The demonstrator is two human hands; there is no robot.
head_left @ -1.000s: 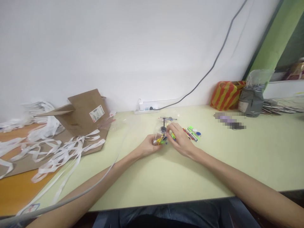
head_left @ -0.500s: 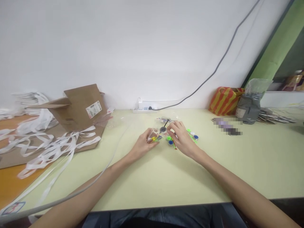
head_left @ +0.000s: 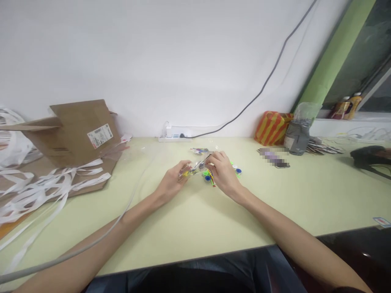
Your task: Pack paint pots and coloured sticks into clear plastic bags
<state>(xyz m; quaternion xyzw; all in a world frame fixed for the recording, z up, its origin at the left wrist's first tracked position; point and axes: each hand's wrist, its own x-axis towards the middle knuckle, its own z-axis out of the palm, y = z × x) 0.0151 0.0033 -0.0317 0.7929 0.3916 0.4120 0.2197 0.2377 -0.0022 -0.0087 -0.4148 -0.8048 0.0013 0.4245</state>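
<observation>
My left hand is closed around a small clear plastic bag with yellow and other coloured bits inside. A small dark round piece with a thin stem sits at the bag's right end. The fingertips of my right hand are pinched at this piece and the bag's edge; the exact grip is blurred. Under and beside my right hand lie small toy-like parts with blue, green and white discs, partly covered by the hand. Just beyond the hands is another small packet of coloured parts.
An open cardboard box and tangled white straps occupy the left side. A power strip stands against the wall. To the right are a striped bag, a grey bag and a pixelated phone-like item. A grey cable crosses my left forearm.
The dark round piece and my right fingers have come closer to the bag in my left hand, and the stem now leans lower. The view has turned to the right.
</observation>
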